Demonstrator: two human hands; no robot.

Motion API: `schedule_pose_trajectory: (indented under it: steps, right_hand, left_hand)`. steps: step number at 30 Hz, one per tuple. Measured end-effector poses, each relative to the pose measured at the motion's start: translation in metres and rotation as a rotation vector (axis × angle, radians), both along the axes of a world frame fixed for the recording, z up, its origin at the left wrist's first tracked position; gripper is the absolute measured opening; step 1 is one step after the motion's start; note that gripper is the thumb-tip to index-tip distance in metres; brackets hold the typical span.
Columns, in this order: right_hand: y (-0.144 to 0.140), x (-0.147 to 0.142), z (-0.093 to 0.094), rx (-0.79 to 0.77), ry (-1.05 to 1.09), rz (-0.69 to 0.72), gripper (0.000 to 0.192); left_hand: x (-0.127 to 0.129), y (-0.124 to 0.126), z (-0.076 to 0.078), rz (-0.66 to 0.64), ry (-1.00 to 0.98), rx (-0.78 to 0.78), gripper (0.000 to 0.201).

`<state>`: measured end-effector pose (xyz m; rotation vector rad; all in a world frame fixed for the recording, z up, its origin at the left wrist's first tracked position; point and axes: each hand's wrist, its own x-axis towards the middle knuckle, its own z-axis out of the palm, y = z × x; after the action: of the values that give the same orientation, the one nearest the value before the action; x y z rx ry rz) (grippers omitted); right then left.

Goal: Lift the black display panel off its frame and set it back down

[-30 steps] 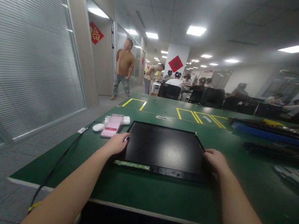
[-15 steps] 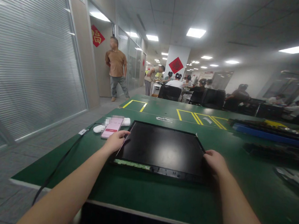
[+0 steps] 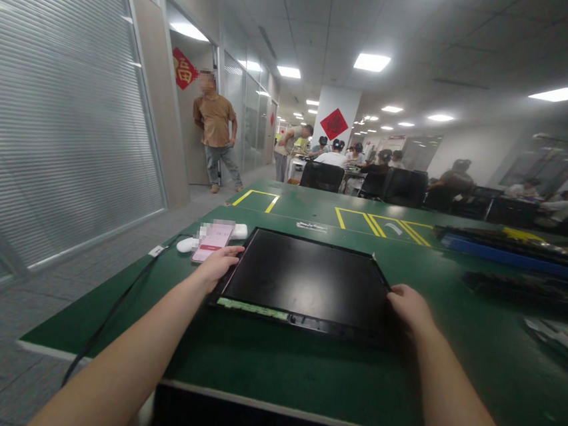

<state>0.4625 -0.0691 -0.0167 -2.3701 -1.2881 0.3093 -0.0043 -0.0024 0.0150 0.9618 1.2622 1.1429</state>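
A black display panel (image 3: 308,275) is in front of me just above or on the green table; I cannot tell whether its near edge touches. Along its near edge runs a strip with a green circuit board (image 3: 252,309). My left hand (image 3: 217,264) grips the panel's left edge, fingers over the frame and thumb side hidden. On the opposite side my right hand (image 3: 409,308) pinches the right edge, its lower fingers out of sight behind the panel. A pink-screened phone (image 3: 212,241) lies close beyond my left hand.
The green table (image 3: 118,317) carries yellow tape marks (image 3: 358,220). A white mouse-like object (image 3: 186,245) and a black cable (image 3: 122,298) lie at left. Dark strips with a blue piece (image 3: 511,255) are at right. A person (image 3: 215,126) stands by the door; others sit behind.
The panel's tilt has shifted slightly, and the bright reflection on it has faded. My left hand has moved a little left along with its edge. The standing person has shifted slightly left.
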Motion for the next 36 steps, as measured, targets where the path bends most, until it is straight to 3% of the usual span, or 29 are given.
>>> schedule_pose_trajectory:
  steps: [10,14,22,27,36]
  right_hand:
    - [-0.001,0.001,0.0,0.015,-0.022,-0.009,0.039]
    - [-0.002,0.0,0.003,0.02,-0.017,-0.029,0.038]
    - [-0.002,0.001,0.003,0.022,-0.03,-0.023,0.034]
    - [-0.001,0.004,0.0,0.031,-0.009,-0.019,0.034]
    - [-0.003,0.003,0.003,0.004,-0.001,0.001,0.036]
  left_hand:
    - [0.003,-0.009,0.008,-0.151,-0.162,-0.114,0.092]
    - [0.005,-0.011,0.01,-0.208,-0.172,-0.114,0.078]
    - [0.002,-0.004,-0.002,-0.216,-0.117,-0.073,0.059]
    - [0.007,-0.008,0.003,-0.143,-0.121,-0.046,0.054]
    - [0.007,-0.012,0.008,-0.157,-0.169,0.001,0.057]
